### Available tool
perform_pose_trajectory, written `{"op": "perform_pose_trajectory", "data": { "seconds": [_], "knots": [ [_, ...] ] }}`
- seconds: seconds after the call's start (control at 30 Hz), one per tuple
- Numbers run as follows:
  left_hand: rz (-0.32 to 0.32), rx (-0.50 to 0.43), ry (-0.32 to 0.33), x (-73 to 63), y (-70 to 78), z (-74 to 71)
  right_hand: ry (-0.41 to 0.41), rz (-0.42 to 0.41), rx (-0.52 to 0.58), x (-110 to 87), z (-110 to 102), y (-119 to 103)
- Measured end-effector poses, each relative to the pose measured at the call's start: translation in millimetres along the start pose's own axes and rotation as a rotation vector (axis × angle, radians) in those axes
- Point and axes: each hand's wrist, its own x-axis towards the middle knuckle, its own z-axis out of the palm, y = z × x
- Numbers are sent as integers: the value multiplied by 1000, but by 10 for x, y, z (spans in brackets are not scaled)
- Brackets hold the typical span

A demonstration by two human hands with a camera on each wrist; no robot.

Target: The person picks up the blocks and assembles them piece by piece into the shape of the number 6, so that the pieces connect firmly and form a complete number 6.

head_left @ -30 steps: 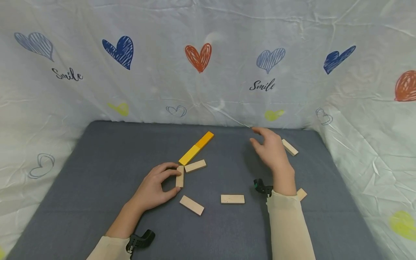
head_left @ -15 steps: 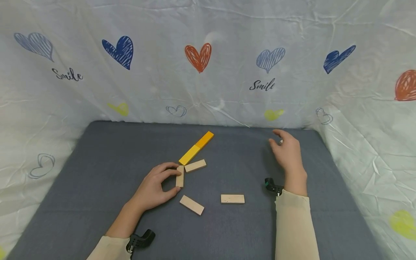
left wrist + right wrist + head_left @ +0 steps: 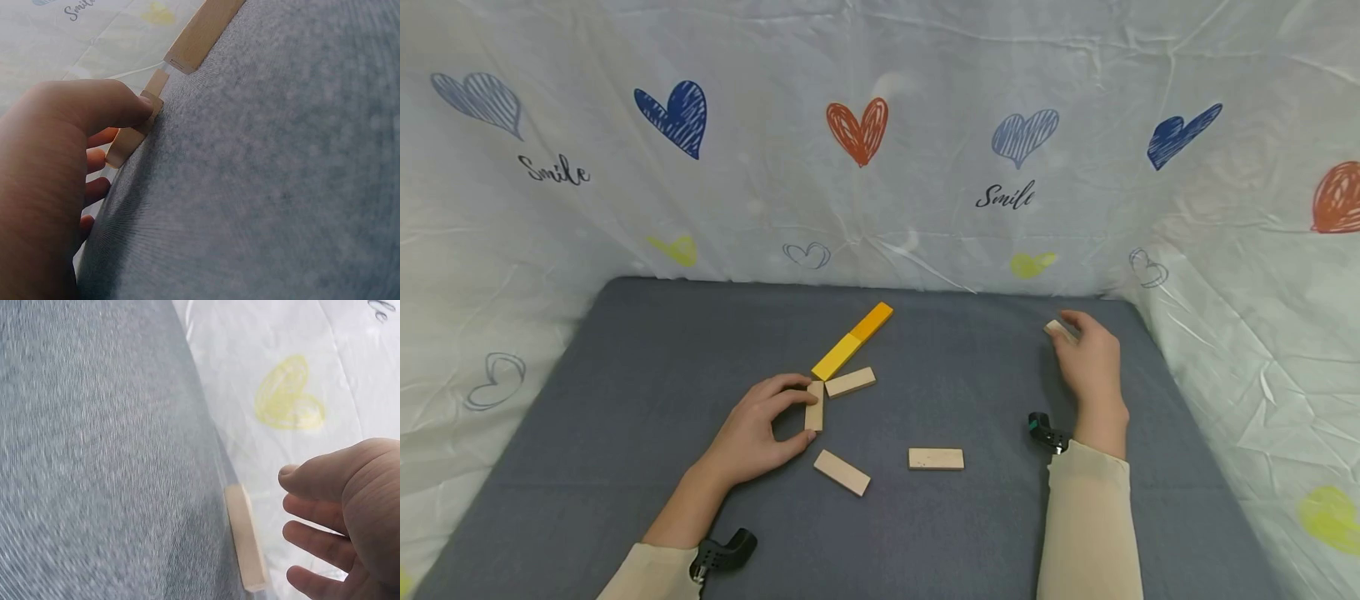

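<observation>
One wooden block (image 3: 815, 417) pinched in left hand (image 3: 760, 433); right hand (image 3: 1091, 360) spread beside far-right block (image 3: 245, 540). We judge both light, stiff; grip long sides.

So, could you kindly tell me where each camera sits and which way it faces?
Head: worn on the head, facing forward and down at the table; both sleeves, left hand and right hand show.
Left wrist: on that wrist, facing the pinched block; the left hand shows.
Right wrist: on that wrist, facing another block and the backdrop; the right hand shows.
Shared: the pinched block appears in head and left wrist views.
</observation>
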Motion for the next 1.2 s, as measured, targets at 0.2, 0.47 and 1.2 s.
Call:
{"op": "perform_pose_trajectory", "data": {
  "seconds": [0.2,0.47,1.2],
  "knots": [
    [-8,1,-2,-2,1,-7,12,4,-22,1,-7,74],
    [-3,0,-1,-5,-21,9,19,23,-48,1,-3,163],
    [5,-8,-2,6,-12,0,-42,111,-29,40,8,217]
  ]
}}
